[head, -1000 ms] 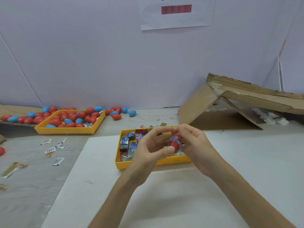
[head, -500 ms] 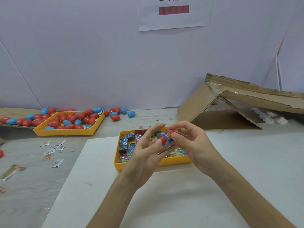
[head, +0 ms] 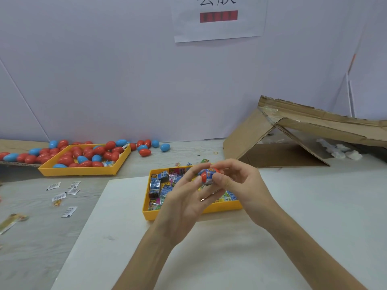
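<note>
Egg capsule (head: 204,176), red, with a blue printed packet (head: 209,180) pressed against or into it, is held in the air just above the near tray (head: 147,210). It is pinched from both sides: the left hand (head: 184,204) curls thumb and fingertips round one end, and the right hand (head: 240,185) clamps thumb and forefinger on the other. The biggest risk, as I judge it, is that the smooth shell squirts out of this fingertip pinch under a squeeze and drops into the near tray, or rolls away over the white board (head: 117,218) beneath that tray. A lesser risk is that the packet catches in the seam, so the halves will not close or the wrapper tears. The smallest is that a knuckle flicks packets over the tray's low rim. Whether the packet sits inside the shell or only lies over it is hard to tell, since fingers cover the seam. Of the containers, the cardboard box (head: 251,139), behind and to the right of the near tray, lies tipped with flaps open and white scraps (head: 339,151) under its raised flap. The far tray (head: 83,171), behind and to the left of the near tray, holds red and blue eggs (head: 88,153), with loose eggs (head: 144,152) scattered around it. The near tray itself is filled with small printed packets (head: 157,184) in blue, pink and yellow.
</note>
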`<state>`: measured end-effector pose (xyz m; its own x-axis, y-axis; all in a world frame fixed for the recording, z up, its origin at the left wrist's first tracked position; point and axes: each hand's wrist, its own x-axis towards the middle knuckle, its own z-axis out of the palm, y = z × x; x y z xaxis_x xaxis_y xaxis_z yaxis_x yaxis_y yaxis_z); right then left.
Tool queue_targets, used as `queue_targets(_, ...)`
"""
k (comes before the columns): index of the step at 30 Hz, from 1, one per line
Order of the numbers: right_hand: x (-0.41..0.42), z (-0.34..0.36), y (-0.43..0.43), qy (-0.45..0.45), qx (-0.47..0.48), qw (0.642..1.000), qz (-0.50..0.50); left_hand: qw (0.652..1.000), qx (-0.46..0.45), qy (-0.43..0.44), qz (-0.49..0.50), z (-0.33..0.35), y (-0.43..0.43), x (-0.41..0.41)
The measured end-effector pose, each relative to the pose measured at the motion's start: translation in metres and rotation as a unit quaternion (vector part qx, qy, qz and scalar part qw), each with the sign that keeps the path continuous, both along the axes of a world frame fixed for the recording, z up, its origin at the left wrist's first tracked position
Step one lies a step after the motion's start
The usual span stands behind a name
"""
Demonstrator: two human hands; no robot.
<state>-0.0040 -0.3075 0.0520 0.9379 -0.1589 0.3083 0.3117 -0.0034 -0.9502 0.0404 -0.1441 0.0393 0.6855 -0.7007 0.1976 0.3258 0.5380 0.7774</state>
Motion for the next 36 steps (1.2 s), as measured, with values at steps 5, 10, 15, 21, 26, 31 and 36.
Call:
queue_targets(5,0.0006,-0.0014,-0.0005,0.0,0.002,1.0,0.011,0.999,0.009,0.007,0.035,0.0012,0.0,-0.0002)
queue_targets(10,0.0022,-0.0027,-0.0024,-0.01,0.011,1.0,0.017,1.0,-0.016,0.023,0.012,0.0018,0.0022,-0.0013)
queue_targets(15,0.004,-0.0053,-0.0054,-0.034,0.006,0.999,0.029,0.999,-0.023,0.036,-0.006,0.002,0.0033,-0.0009)
queue_targets(21,0.0018,-0.003,-0.0015,-0.012,-0.001,0.998,0.056,0.998,-0.044,0.053,-0.011,0.0024,0.0029,0.0006)
queue_targets(26,0.0012,-0.0025,0.0008,-0.015,-0.013,0.999,0.025,0.996,-0.039,0.073,-0.02,0.0005,0.0035,0.003)
queue_targets(31,0.0018,-0.0043,0.0001,-0.033,-0.034,0.998,0.029,0.995,-0.044,0.087,-0.018,-0.0027,0.0038,0.0047)
queue_targets(36,0.0012,-0.0044,0.0011,-0.044,-0.053,0.997,0.022,0.996,-0.037,0.078,-0.009,-0.0018,0.0031,0.0035)
